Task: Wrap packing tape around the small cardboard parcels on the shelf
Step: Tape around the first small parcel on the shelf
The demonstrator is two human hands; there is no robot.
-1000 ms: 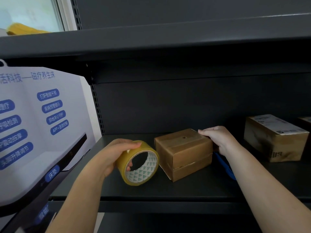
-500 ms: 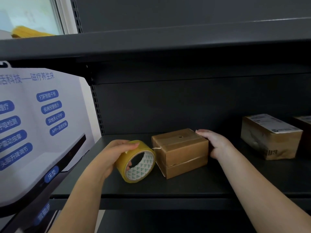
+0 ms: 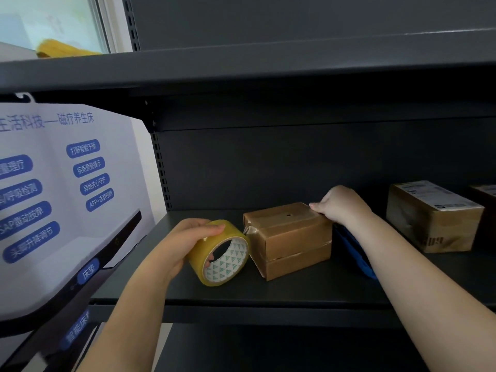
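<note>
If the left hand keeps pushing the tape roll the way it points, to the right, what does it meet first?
Likely the brown parcel: the tape roll in the left hand sits just beside its near left edge, joined by a short strip of tape.

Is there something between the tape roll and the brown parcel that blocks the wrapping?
Nothing visible does. The tape roll in the left hand sits just left of the parcel, joined by a short tape strip.

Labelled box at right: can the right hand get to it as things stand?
Probably yes: the right hand rests on the parcel, and only bare shelf separates it from the labelled box.
</note>
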